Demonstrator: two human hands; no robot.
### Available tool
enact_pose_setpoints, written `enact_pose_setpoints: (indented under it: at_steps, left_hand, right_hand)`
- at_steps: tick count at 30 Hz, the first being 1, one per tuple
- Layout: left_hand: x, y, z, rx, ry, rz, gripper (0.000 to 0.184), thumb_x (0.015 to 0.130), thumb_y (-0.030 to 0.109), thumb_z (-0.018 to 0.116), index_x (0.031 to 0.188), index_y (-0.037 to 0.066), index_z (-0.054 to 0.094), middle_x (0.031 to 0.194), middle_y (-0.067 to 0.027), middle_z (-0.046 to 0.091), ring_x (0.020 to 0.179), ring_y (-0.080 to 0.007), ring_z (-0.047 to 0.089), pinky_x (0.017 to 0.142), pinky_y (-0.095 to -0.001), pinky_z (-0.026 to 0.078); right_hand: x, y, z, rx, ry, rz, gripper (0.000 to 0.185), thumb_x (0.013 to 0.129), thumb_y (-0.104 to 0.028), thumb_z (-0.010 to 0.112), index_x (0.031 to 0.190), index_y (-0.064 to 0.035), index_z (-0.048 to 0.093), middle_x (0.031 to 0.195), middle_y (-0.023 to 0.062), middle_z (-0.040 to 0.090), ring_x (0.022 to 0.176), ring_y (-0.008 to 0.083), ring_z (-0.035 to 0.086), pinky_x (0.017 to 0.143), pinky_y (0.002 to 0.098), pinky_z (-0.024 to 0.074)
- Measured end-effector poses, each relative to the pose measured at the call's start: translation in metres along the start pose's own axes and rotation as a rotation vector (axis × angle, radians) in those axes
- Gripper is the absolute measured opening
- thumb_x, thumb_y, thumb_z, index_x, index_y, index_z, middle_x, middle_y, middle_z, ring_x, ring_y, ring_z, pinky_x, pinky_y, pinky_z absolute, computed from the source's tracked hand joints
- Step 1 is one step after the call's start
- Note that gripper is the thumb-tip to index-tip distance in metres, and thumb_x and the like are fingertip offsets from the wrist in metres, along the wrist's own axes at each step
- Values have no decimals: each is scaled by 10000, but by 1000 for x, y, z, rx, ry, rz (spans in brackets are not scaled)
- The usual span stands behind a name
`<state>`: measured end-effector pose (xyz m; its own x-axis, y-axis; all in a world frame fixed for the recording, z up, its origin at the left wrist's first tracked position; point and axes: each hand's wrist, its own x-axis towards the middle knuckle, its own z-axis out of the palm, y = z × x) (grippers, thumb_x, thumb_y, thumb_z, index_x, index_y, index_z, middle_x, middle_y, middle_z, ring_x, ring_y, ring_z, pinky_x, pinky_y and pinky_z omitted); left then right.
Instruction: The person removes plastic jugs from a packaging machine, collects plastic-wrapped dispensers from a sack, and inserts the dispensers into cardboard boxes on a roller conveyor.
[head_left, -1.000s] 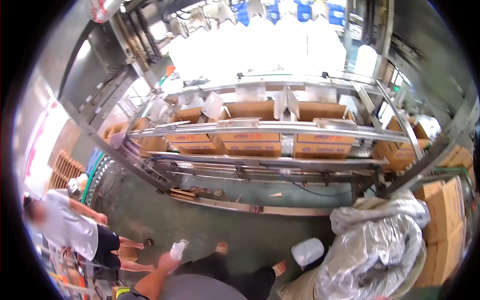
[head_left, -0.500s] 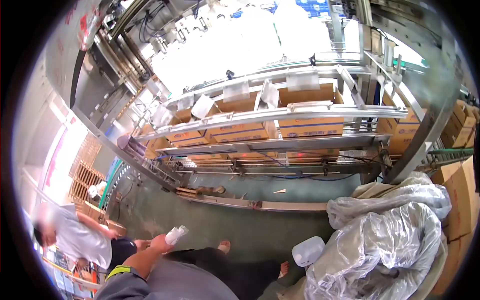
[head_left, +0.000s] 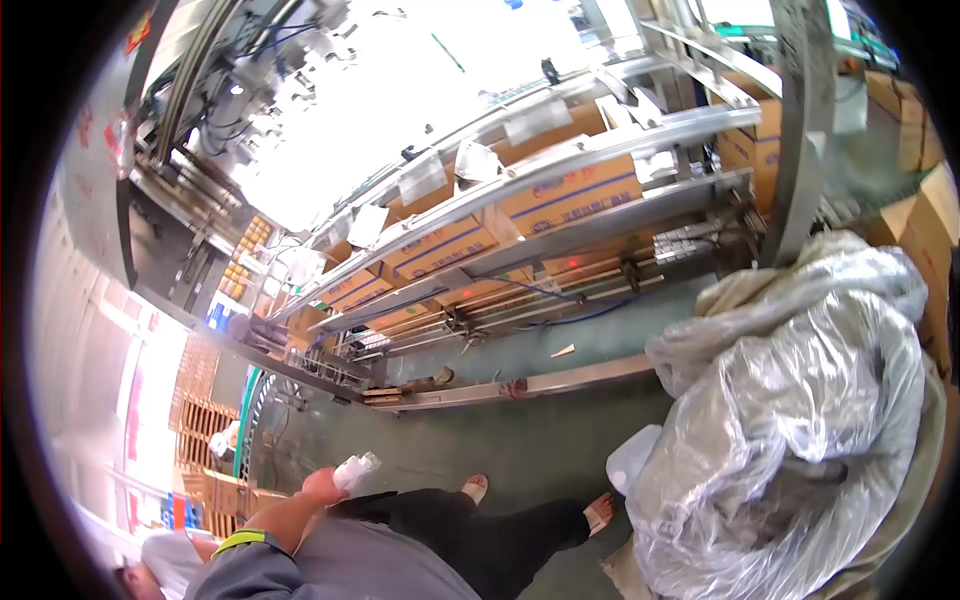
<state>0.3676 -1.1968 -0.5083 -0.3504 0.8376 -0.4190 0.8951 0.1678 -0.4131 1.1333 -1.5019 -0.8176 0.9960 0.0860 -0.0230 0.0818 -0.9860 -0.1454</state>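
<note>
Head view: nearest the wearer, well to the left of the bag (head_left: 740,420), the left hand (head_left: 322,487) grasped a white wad (head_left: 357,470), fingers curled round its near end while the rest stuck out toward the bag's side. Whether it was film or something firmer was too small to tell. It looked light, likely soft and a little slippery, hard to break but easy to crumple; the gathered middle seemed the best hold, since a loose end might slide. The right hand was out of sight, so its state could not be told.

The wearer's feet (head_left: 475,488) were planted between wad and bag. A pale jug (head_left: 632,458) sat at the bag's left edge, partly hidden by it. The bag itself, clear and creased, looked thin and slick, probably best gripped by its thick folded rim.

Farther left of the bag than the hand, a co-worker (head_left: 172,562) in a white top showed at the edge. Beyond the bag and leftward ran a low beam (head_left: 580,378), then open boxes (head_left: 570,195) behind a metal rail (head_left: 540,180). Slatted pallets (head_left: 195,390) stood far left of the bag.
</note>
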Motion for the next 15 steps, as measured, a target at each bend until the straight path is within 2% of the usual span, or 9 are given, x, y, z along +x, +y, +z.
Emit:
enact_pose_setpoints:
  at_steps: [5, 11, 15]
  left_hand:
    - [9, 23, -22, 60, 25, 40, 524, 657, 416, 802, 1080, 124, 701, 1042, -148, 723, 1004, -334, 685, 893, -441, 531]
    - [15, 29, -29, 77, 57, 124, 530, 662, 424, 804, 1083, 119, 700, 1049, -147, 722, 1016, -333, 681, 899, -447, 528]
    - [23, 16, -25, 92, 16, 154, 527, 668, 430, 803, 1089, 128, 702, 1058, -144, 720, 1027, -341, 672, 907, -457, 518]
  right_hand:
    - [-15, 29, -2, 2, 2, 52, 424, 964, -323, 582, 1255, -16, 618, 1209, 215, 651, 1090, 361, 629, 918, 446, 500]
    - [-41, 72, -4, -37, -13, 112, 428, 964, -334, 578, 1261, -28, 619, 1209, 212, 653, 1085, 363, 633, 905, 447, 506]
    - [-53, 107, -31, -89, -13, 123, 431, 965, -342, 575, 1265, -36, 621, 1210, 210, 655, 1082, 363, 635, 896, 448, 510]
